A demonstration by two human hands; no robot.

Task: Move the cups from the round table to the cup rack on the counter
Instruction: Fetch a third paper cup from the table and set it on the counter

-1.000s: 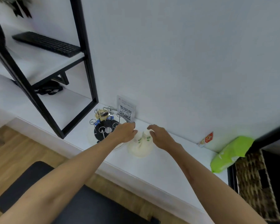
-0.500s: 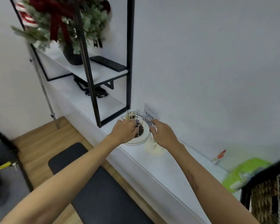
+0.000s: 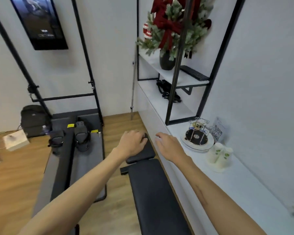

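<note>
While both bare forearms reach out over the black padded bench (image 3: 156,192), the left hand (image 3: 131,144) and the right hand (image 3: 168,146) hang loosely open with nothing in them, fingers slack and slightly curled. Beyond the right hand, on the white counter (image 3: 244,187), two white paper cups (image 3: 219,156) with green leaf prints stand mouth-down, touching each other, just beside one wire cup rack (image 3: 197,133) that sits on a white plate (image 3: 196,146). One QR card (image 3: 218,131) leans on the wall behind the rack. Farther off, one vase of red-ribboned greenery (image 3: 170,31) stands on the shelf. Half a second ago both hands were at the rack and cups; now they are drawn back clear of the counter, and the view has swung left.
</note>
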